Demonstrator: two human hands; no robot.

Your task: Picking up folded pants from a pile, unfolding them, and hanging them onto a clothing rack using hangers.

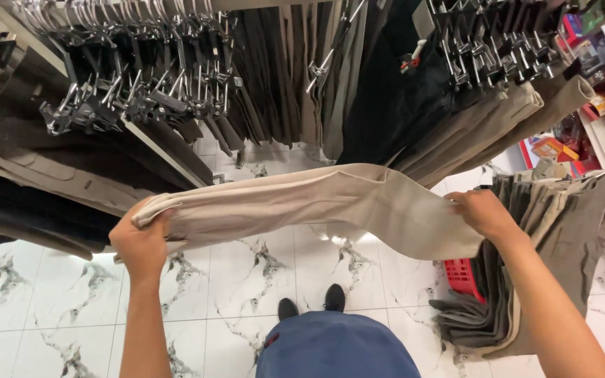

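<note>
A pair of beige trousers (pixel 316 206) is held stretched out flat above the white marbled floor (pixel 50 294). One end is clasped in the closed left hand (pixel 141 241), the other is pinched by the closed right hand (pixel 483 212). A stack of grey-brown trousers (pixel 561 238) is draped over the right forearm, above a red basket (pixel 462 275). Dark trousers on clip hangers (pixel 141 91) are hung on the far side.

Beige folded trousers (pixel 316 206), stretched level above the floor, sagging slightly mid-span
</note>
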